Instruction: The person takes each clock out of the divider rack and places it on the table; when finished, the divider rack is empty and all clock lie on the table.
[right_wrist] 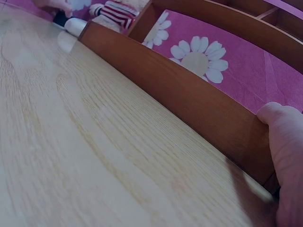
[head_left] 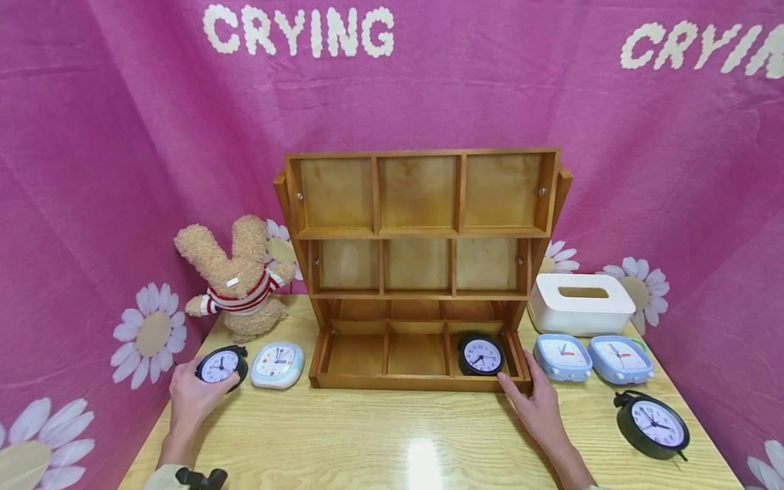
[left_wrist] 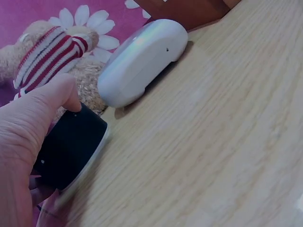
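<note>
At the left of the table my left hand [head_left: 191, 395] grips a round black alarm clock [head_left: 219, 366] by its sides, its white dial facing up. The left wrist view shows the thumb on the black casing [left_wrist: 73, 146]. Beside it lies a pale blue and white clock [head_left: 278, 365]. My right hand [head_left: 539, 412] holds the lower right corner of a wooden display shelf [head_left: 422, 383], thumb over the front rim and fingers along the side. In the right wrist view the thumb presses the shelf's board [right_wrist: 189, 99]. Another round black clock [head_left: 481, 355] sits in the bottom right compartment.
Right of the shelf are two blue clocks [head_left: 563, 356], another black alarm clock [head_left: 652, 425] and a white tissue box [head_left: 582, 306]. A plush rabbit [head_left: 235, 286] in a striped sweater sits at the back left. Pink curtains [head_left: 441, 102] surround the wooden table [head_left: 343, 435].
</note>
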### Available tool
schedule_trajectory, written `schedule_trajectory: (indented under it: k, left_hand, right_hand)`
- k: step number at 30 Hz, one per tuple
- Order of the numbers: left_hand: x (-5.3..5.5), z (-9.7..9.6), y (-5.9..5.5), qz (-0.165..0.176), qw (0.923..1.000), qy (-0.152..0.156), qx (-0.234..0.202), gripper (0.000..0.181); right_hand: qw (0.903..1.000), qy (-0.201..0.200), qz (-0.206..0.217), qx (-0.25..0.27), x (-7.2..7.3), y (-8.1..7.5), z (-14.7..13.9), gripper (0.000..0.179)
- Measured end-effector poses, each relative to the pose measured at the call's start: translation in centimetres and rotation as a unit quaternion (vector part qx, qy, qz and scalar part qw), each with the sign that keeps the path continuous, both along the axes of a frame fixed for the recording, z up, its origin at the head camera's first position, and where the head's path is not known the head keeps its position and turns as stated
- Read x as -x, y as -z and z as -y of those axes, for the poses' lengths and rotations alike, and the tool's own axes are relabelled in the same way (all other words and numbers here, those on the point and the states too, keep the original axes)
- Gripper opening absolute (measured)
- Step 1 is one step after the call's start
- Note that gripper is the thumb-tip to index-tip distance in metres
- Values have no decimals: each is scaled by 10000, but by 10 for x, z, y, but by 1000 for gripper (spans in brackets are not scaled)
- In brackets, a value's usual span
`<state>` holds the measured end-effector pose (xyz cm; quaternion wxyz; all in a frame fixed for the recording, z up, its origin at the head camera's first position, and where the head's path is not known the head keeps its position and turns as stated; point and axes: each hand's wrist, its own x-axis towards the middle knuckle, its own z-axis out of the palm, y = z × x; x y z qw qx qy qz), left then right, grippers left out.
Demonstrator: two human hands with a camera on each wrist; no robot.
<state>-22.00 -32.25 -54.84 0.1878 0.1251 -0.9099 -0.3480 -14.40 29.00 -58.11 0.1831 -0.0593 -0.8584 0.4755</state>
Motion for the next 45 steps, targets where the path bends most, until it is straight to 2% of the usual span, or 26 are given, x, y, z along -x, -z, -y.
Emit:
schedule_trajectory:
  k: [6, 10, 13, 15, 22, 26, 30, 34, 39, 45]
  left_hand:
    - [-4, 3, 1, 181, 9998, 35, -64, 82]
    - [-9, 2, 0, 357, 9988, 17, -344, 91]
    - [-15, -1, -3, 322, 9981, -24, -527, 94]
    - [-18, -5, -6, 162, 9980, -40, -604, 94]
    - [-29, -32, -25, -893, 9929, 61, -781, 94]
    - [-33, -51, -32, -1515, 9848, 330, -784, 89]
    - [-36, -77, -36, -1952, 9761, 687, -670, 81]
    - [-35, -110, -36, -2154, 9686, 1080, -606, 77]
    - [-34, -140, -30, -2231, 9637, 1292, -690, 73]
    - [-36, -167, -21, -2103, 9589, 1746, -758, 71]
  right_hand:
    - [10000, 19, -5, -25, 0, 2, 1, 77]
    - [10000, -31, 27, 20, 0, 1, 2, 77]
    - [10000, -62, 45, 63, 0, -1, 1, 78]
    - [9999, -63, 28, 89, 0, -2, 1, 78]
    - [9999, -18, 84, 84, 1, -2, 0, 78]
    - [9999, -26, 77, 123, 0, -2, 0, 78]
    - [9999, -38, 60, 129, 0, -2, 2, 78]
    - [9999, -24, 52, 121, 0, -3, 0, 79]
    - [9999, -32, 18, 93, 0, -3, 1, 78]
    - [10000, 35, -27, 33, 0, 0, 1, 77]
